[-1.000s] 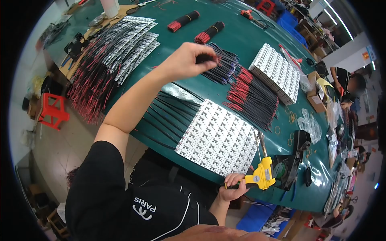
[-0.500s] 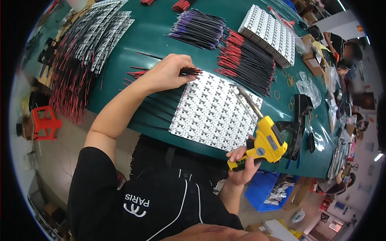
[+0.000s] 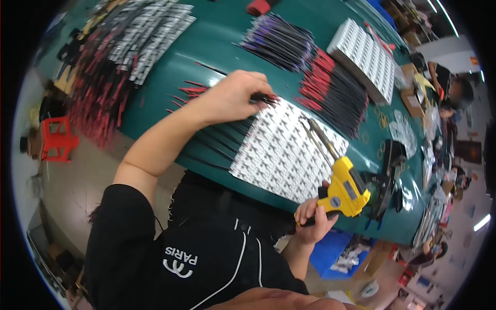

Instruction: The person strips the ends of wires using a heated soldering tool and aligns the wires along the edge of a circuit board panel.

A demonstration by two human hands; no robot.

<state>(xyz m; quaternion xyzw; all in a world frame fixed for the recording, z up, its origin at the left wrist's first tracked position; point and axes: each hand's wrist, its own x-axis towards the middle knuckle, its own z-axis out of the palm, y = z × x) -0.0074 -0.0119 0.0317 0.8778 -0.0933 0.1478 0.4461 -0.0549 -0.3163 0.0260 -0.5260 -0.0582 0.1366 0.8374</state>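
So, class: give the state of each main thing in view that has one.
Left hand: closed on wire bunch
Wire bunch: gripped
Right hand: wrapped round yellow soldering gun
Yellow soldering gun: held; power state unclear
White panel: lying flat
Panel stack: piled
Purple wire pile: roughly parallel
Red-ended wire pile: roughly parallel
Red stool: upright
Blue bin: open, things inside

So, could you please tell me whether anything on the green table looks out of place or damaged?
Nothing looks clearly damaged or spilled, though the view is blurred. The only untidy spots are the loose elastic bands and crumpled clear plastic towards the right of the table, odd beside the neatly stacked white boards.
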